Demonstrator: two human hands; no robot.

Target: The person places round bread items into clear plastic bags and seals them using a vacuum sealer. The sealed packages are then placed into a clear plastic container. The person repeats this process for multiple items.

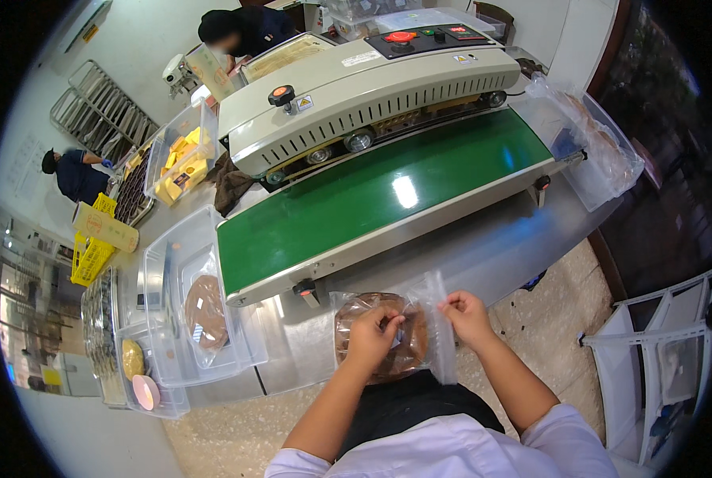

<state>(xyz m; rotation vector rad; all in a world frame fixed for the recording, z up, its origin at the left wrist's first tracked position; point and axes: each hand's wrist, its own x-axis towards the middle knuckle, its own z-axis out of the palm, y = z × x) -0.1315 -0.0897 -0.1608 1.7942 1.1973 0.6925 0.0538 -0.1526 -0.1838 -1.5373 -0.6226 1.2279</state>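
A clear plastic bag (446, 350) with a round, flat brown item (410, 348) inside lies at the table's front edge, close to my body. The item looks like a cake layer or flatbread, but I cannot tell which. My right hand (467, 319) pinches the bag's loose edge on the right side. Over the brown item, my left hand (374, 333) has its thumb and fingertips pressed together. What sits between them is too small to make out. Just beyond stands a band sealing machine (364, 103) with a green conveyor belt (388, 199).
Left of the belt, a clear plastic bin (165, 319) holds another bagged brown disc (206, 311). A tub of yellow packets (185, 163) stands farther back, near a yellow basket (93, 253). A bin with bagged goods (599, 151) is at right. Two people work in the background.
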